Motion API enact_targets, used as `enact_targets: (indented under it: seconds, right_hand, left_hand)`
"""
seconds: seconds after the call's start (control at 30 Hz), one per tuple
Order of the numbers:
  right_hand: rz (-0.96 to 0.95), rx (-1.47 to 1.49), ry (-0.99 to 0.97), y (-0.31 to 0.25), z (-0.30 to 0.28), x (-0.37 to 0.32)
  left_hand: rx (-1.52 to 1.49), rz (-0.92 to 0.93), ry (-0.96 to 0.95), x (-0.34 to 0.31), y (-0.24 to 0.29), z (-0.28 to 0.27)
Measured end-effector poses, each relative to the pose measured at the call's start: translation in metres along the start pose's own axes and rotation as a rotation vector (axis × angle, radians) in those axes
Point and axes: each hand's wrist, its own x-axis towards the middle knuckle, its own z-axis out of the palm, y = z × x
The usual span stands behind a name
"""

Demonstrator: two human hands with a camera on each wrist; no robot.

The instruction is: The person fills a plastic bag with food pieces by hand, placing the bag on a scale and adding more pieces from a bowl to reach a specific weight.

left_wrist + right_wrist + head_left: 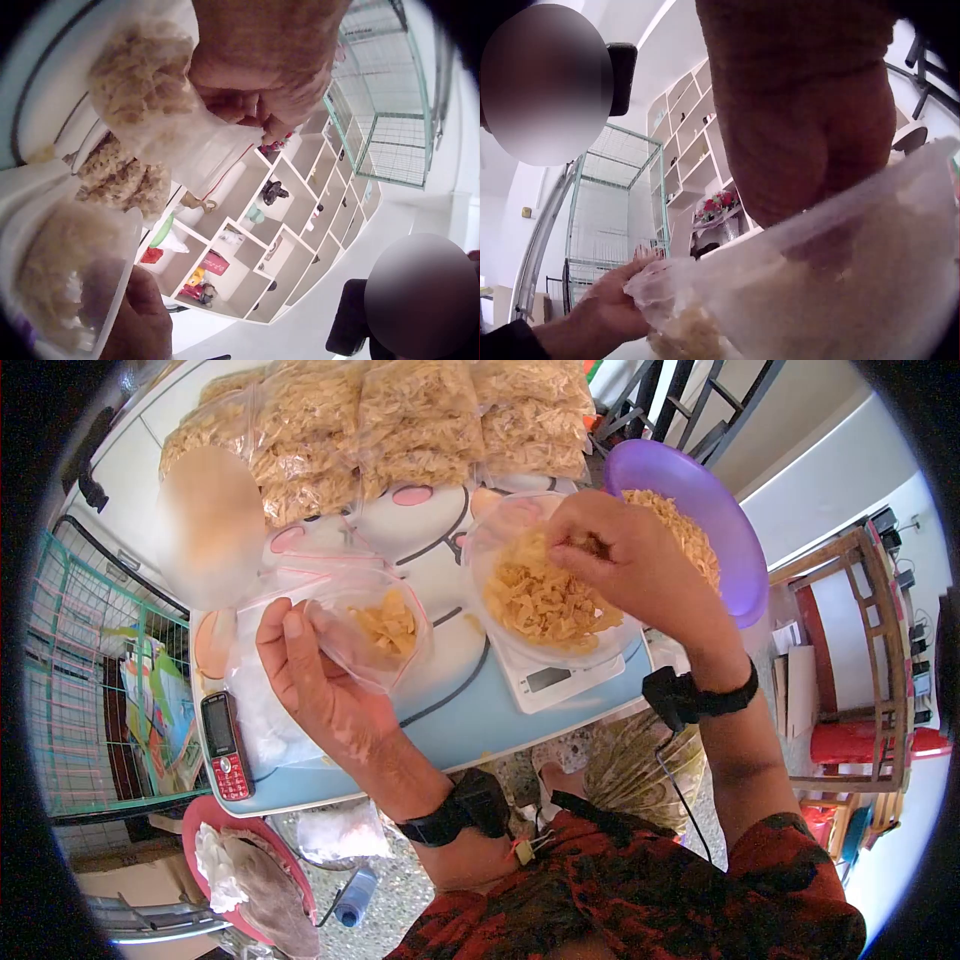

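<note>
Pale blue and white, the table (440,732) carries thick, dark cartoon outlines and stands on a speckled floor. Nearest are the person's red-and-black patterned clothes (630,900) and the black straps (475,807) on both wrists. The left hand (335,695) pinches an edge of a small clear bag (350,645) between thumb and fingertips; flat yellowish pieces (388,625) lie in that bag, and a red seal line shows on it in the left wrist view. The right hand (635,565) is bent down over a translucent bowl (477,565), its fingers curled; whether it has hold of any pieces cannot be told.

More of the yellowish pieces fill the lower part of the bowl, which rests on a white scale (575,688) with a small grey display, close to the table's near edge. At the left corner lies a red-and-black keypad phone (228,745), beside crumpled clear plastic (265,710). Behind the bowl, to its right, a purple basin (740,555) holds another heap of the pieces. Large filled clear bags (310,440) lie in rows along the table's far side.

Beyond the table, a green wire cage (100,660) stands to the left, and a wooden frame (885,660) with a red seat to the right. White shelves (244,255) with small objects line a wall, and red flowers (718,202) show near them.
</note>
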Motion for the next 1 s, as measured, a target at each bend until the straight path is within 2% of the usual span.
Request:
enact_targets:
  seconds: [0.17, 0.27, 0.43, 0.67, 0.77, 0.87, 1.0]
  right_hand:
    - [0.277, 0.155, -0.108, -0.001, -0.021, -0.008]
    - [0.291, 0.070, -0.239, -0.002, -0.019, -0.010]
    - [0.059, 0.027, -0.113, 0.008, -0.008, -0.013]
    - [0.016, -0.112, -0.192, -0.004, -0.014, -0.016]
    - [-0.107, -0.211, -0.133, -0.004, -0.003, -0.015]
    - [0.053, -0.232, -0.237, -0.017, -0.003, -0.012]
    - [0.017, -0.268, -0.217, -0.013, 0.001, -0.009]
  left_hand:
    - [-0.016, -0.004, -0.017, -0.001, 0.000, 0.000]
    - [-0.004, -0.014, -0.037, 0.001, -0.003, -0.004]
    - [0.075, 0.004, 0.047, 0.001, -0.004, 0.005]
    - [0.014, -0.010, -0.030, 0.004, -0.005, -0.002]
    - [-0.044, -0.033, -0.084, 0.004, -0.004, -0.008]
    - [-0.040, -0.034, -0.074, 0.004, -0.003, -0.008]
    - [-0.034, -0.031, -0.053, 0.004, -0.002, -0.007]
